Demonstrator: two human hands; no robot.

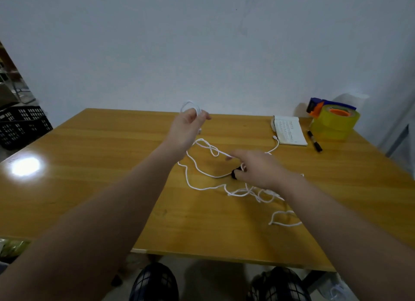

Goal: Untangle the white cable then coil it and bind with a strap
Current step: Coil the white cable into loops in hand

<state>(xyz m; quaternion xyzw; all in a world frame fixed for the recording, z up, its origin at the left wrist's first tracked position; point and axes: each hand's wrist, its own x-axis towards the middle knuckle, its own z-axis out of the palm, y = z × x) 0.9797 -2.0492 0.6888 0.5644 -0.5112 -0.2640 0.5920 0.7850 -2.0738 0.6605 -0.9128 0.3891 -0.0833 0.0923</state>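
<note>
left hand (190, 125) gripped a few raised loops of the white cable (235, 194); right hand (253, 168) was low on the slack, grasp unclear.
the loose run lay on the counter (89, 166) between the hands and trailed back under the right wrist, nearer the right hand.

The left half of the table (94, 177) is open wood, with room for a hand to pass. Loops of white cable (202, 184) sprawl over the middle and right. In the far right corner a notebook (289, 130), a pen (314, 141) and rolls of tape (334, 121) crowd together near the wall.
</note>
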